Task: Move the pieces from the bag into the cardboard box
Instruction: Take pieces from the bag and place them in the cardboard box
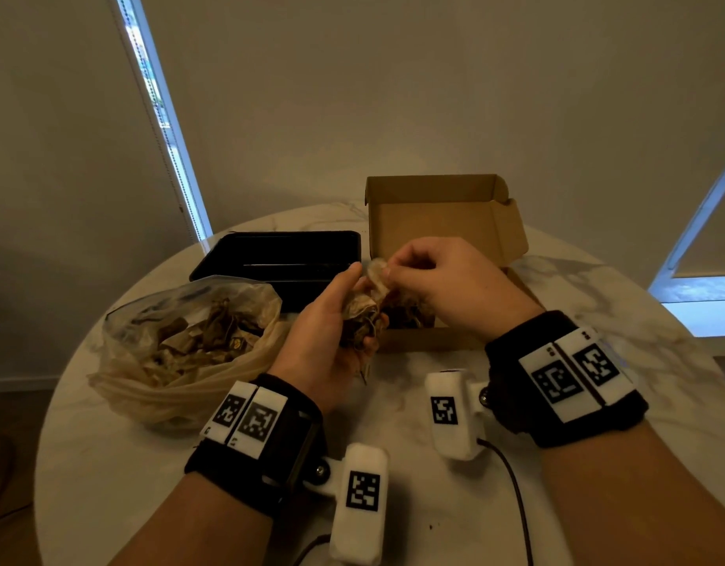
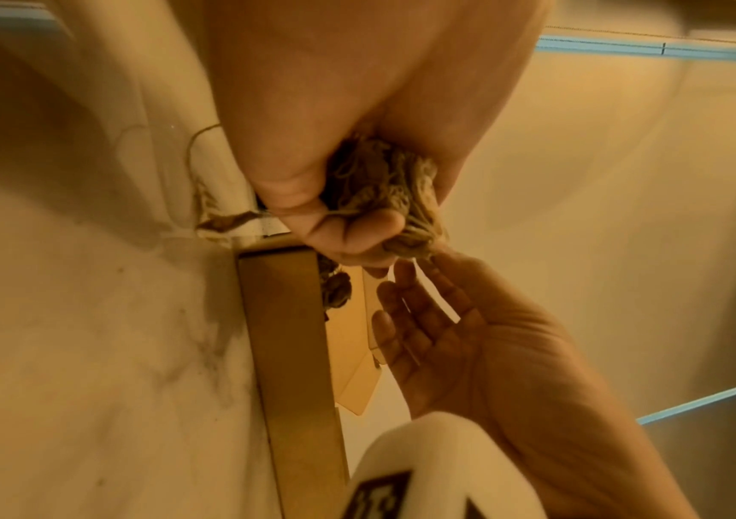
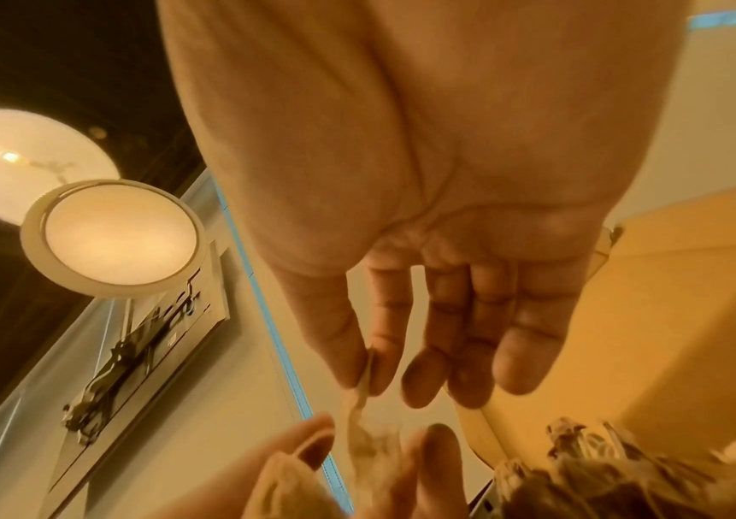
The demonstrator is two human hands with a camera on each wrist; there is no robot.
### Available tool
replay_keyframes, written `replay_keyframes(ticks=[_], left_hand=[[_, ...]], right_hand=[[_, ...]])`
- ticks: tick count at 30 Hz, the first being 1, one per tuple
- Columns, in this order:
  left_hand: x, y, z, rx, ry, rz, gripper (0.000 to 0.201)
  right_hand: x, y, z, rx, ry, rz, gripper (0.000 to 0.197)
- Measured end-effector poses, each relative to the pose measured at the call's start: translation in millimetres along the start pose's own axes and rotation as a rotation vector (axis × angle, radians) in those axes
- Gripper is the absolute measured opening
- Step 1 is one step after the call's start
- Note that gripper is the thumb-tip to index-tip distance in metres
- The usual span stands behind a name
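Nearest us, over the marbled tabletop [image 1: 393, 410], our left hand [image 1: 332, 316] is curled around a clump of dry, stringy pieces [image 1: 363, 316], just at the near left corner of the cardboard box [image 1: 446, 222]. Our right hand [image 1: 455, 279] pinches one pale piece [image 1: 378, 273] between thumb and forefinger at the top of that clump, the other fingers loose. To the left, the plastic bag [image 1: 181, 345] lies open, holding more brownish pieces. The box has dark pieces in its near corner, lid standing up. Farther left sits a black tray [image 1: 279, 259].
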State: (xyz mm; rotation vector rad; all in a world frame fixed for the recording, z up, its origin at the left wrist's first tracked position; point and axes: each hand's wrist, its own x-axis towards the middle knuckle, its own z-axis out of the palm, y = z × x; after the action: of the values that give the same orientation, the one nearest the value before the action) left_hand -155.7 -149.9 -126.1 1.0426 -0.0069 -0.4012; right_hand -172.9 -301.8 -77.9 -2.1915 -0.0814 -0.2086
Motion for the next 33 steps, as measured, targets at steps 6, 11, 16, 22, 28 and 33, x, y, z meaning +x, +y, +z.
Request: replay_keyframes(ticks=[6, 11, 16, 22, 28, 33], left_hand=[[1, -3, -1, 0.069, -0.009, 0.054, 0.028], [3, -4, -3, 0.082, -0.011, 0.109, 0.014], [4, -4, -4, 0.073, -0.003, 0.124, 0.018], [2, -2, -2, 0.062, 0.001, 0.05, 0.018], [1, -3, -2, 0.092, -0.015, 0.122, 0.01], [1, -3, -2, 0.098, 0.007, 0.153, 0.017]], right_hand=[[4, 8, -2, 0.11, 0.098, 0.044, 0.012], [5, 8, 0, 0.178, 0.048, 0.084, 0.01], [8, 9, -2, 0.263, 0.06, 0.103, 0.01], [6, 9, -2, 0.194, 0.055, 0.045, 0.014], [2, 6, -2, 0.163, 0.07, 0.068, 0.011], [4, 12, -4, 0.179, 0.032, 0.111, 0.004]])
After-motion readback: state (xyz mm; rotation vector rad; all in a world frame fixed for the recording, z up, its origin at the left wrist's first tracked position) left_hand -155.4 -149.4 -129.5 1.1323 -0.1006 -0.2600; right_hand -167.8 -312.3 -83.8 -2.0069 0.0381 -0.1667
